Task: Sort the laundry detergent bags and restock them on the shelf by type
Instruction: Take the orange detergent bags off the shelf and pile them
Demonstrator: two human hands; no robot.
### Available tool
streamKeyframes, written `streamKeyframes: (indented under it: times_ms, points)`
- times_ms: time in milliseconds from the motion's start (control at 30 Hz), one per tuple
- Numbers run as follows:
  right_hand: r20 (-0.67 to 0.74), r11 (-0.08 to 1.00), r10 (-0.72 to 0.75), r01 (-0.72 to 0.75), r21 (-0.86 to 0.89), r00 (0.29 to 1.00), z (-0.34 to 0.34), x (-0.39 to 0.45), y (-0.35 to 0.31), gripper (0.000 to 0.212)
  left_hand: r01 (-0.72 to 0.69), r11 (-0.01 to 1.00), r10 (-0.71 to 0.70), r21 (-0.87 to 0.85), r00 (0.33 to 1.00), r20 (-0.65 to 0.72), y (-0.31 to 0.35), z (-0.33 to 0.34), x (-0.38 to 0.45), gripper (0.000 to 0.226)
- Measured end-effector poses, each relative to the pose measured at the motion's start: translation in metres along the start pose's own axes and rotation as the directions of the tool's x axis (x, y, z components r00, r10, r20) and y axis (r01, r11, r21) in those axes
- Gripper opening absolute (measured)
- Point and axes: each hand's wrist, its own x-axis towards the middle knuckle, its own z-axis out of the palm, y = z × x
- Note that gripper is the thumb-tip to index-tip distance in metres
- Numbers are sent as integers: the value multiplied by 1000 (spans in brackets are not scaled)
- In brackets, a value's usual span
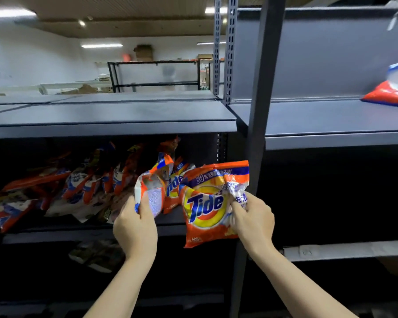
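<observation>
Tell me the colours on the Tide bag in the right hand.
Head view: the Tide bag is orange, with a yellow bullseye, blue lettering and a purple top band.

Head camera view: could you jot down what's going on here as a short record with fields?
left hand: grips a white-backed detergent bag
right hand: grips an orange Tide bag by its edge
middle shelf: row of mixed bags leaning in shadow
upper right shelf: one red bag lying alone
</observation>
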Motion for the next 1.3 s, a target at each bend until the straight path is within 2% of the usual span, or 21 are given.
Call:
streamKeyframes:
  times_ms: [200, 400, 633, 767, 833, 1033, 1133, 1233, 1300]
  points:
    - [-226, 992, 12, 17, 122, 974, -68, -16, 6, 19, -128, 985, 127, -118, 992, -16, 53, -34, -40, 51]
    - [-463, 979, 69, 30, 204, 884, -147, -8, 23, 34, -251, 904, 271, -346, 963, 10, 114, -35, -88, 60]
    - [-598, 979, 90, 38, 198, 796, -234, 43, 43, 27, -336, 796, 352, -503, 934, -67, 193, -4, -103, 38]
    - [-650, 975, 117, 36, 218, 751, -268, 98, 65, 25, -415, 759, 395, -501, 906, -151, 242, 33, -106, 27]
    - [-664, 970, 131, 42, 239, 737, -285, 131, 79, 26, -447, 754, 404, -482, 894, -197, 265, 58, -106, 27]
    - [-599, 960, 140, 41, 278, 789, -323, 247, 122, 31, -435, 773, 340, -462, 898, -278, 318, 136, -106, 34]
    - [-567, 946, 173, 24, 323, 805, -328, 304, 134, 26, -439, 799, 334, -412, 893, -302, 335, 167, -109, 31]
    - [-525, 917, 248, -23, 397, 814, -321, 360, 140, 32, -417, 830, 313, -370, 898, -309, 346, 192, -112, 31]
    - [-433, 885, 299, -78, 458, 850, -311, 395, 147, 37, -412, 847, 308, -336, 895, -323, 351, 207, -112, 31]
